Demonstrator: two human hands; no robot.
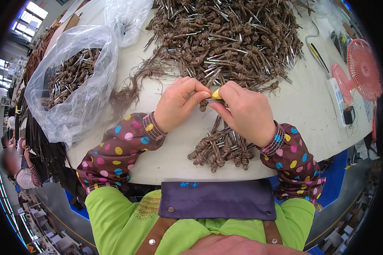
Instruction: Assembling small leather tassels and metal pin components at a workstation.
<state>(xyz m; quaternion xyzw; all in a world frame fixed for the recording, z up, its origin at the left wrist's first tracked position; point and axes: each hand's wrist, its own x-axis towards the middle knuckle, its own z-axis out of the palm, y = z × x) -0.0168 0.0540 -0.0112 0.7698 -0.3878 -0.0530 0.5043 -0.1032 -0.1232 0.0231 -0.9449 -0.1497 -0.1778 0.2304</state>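
Observation:
My left hand (178,102) is closed in a pinch on a brown knotted cord (203,105), whose knot hangs below the fingertips. Close against it, my right hand (247,111) grips a small yellow-handled tool (216,94); a thin metal part shows under the yellow, but the fingers cover most of it. Both hands meet just in front of a large heap of brown knotted cords with silvery tips (225,42). Below my right hand lies a smaller pile of similar knotted cords (219,151), nearer to me on the white table (166,159).
At the left, a clear plastic bag (91,108) holds more knotted cords. Loose brown threads (130,91) lie between bag and heap. On the right stand a pink fan (361,70) and a white power strip (336,100). Dark straps (44,140) hang over the left table edge.

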